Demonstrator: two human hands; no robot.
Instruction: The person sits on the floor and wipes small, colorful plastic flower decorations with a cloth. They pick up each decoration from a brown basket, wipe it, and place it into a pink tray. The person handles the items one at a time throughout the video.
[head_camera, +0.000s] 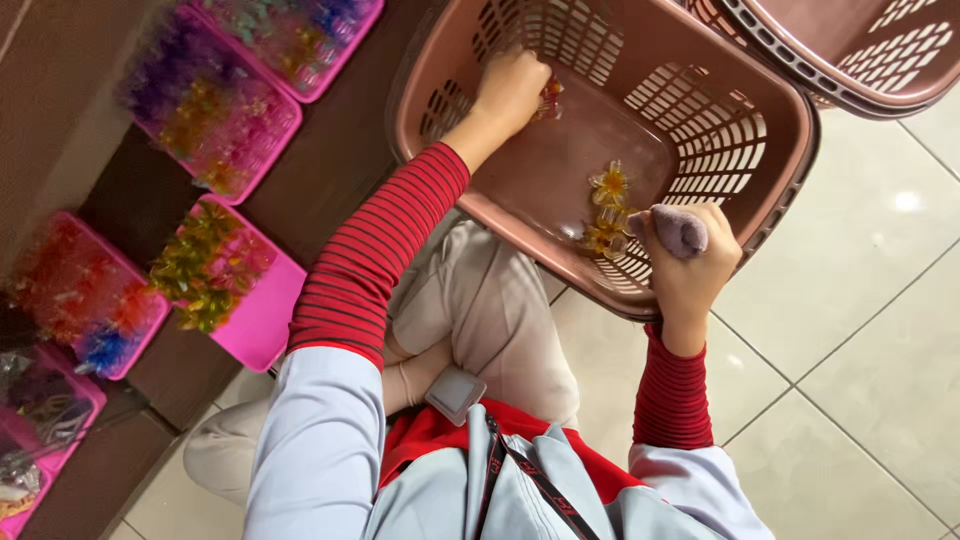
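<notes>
Hands work a brown basket (790, 150): left hand (512, 92) pinches a red clip (548, 98), right hand (690, 262) grips a cloth (680, 230) beside yellow clips (607, 205).

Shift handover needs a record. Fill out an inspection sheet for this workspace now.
Surface: pale tiled floor.
Job's things: brown slotted plastic basket holding yellow translucent flower-shaped clips.
Clutter: pink plastic trays of coloured clips on a dark shelf; second brown basket.
Hands: left hand inside the basket, gripping a small red item; right hand closed on a mauve fuzzy piece.
Cables: nothing seen.
Surroundings: nothing seen.
</notes>
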